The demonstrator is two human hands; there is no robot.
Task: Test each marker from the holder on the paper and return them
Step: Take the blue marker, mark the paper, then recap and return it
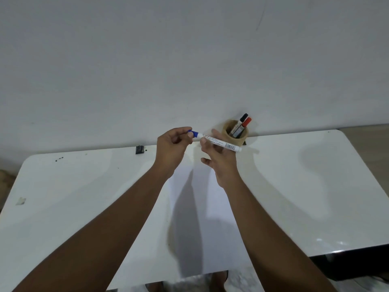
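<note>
Left hand [171, 147] pinches the blue cap [194, 133] of a marker [219, 142], thumb and fingers closed on it. Right hand [219, 161] holds the white barrel, thumb on the near side and fingers behind; grip looks loose, the lower fingers spread out. Marker is held level above the table [294, 186], cap end pointing left, plain end sticking out past the right hand toward the holder [235, 133]. Cap sits on the marker; can't tell if it is fully seated.

Holder is a brown cardboard tube standing upright at the far edge of the table, against the wall [189, 60], just behind and right of the right hand. Two markers stand in it, leaning right: one with a black cap [244, 117], one with a red cap [247, 122], side by side and touching.

Paper [202, 218] is a white sheet lying flat on the table under both forearms, running from near the hands down to the near edge. Arm shadows fall across it. No marks visible on the exposed part.

Small black clip-like thing [139, 149] sits at the far table edge, left of the hands. A few dark specks [59, 159] near the far-left corner. Scrap of tape [21, 200] near the left edge.
</note>
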